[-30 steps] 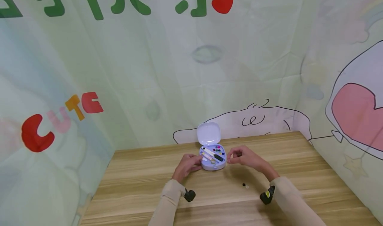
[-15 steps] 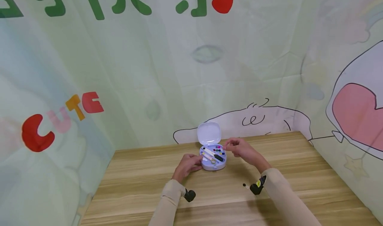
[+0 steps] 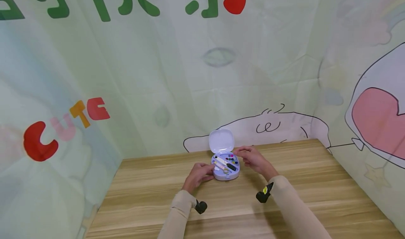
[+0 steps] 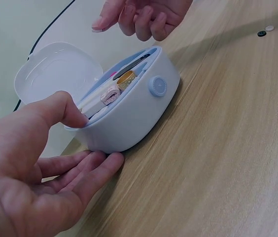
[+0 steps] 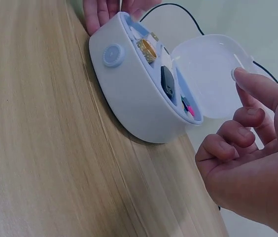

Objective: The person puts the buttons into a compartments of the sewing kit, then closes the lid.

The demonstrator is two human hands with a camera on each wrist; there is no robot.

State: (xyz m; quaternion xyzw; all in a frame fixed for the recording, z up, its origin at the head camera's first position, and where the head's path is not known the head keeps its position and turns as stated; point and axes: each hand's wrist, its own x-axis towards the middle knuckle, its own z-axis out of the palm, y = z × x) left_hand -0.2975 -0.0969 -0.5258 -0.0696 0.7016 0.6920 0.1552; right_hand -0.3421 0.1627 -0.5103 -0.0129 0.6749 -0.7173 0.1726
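Note:
A white and light blue sewing box (image 3: 218, 177) stands on the table with its lid (image 3: 221, 140) raised. My left hand (image 3: 198, 175) grips the box's left side, thumb hooked on the rim and fingers low against the wall. Inside lie a rolled tape measure (image 4: 110, 94), a gold thimble (image 5: 147, 50), a dark-handled tool (image 5: 167, 81) and several small coloured pieces (image 3: 231, 158). My right hand (image 3: 253, 158) is above the box's back right edge. Its thumb and index finger pinch what looks like a small white button (image 5: 233, 74), mostly hidden.
On the wooden table (image 3: 148, 196) lie a black button (image 4: 261, 33) and a white button (image 4: 269, 28), hidden behind the right wrist camera in the head view. A printed curtain (image 3: 164, 73) hangs behind the table's back edge.
My right hand has moved left and back along the box's right side, to near the lid's hinge. The left hand and the box have stayed in place.

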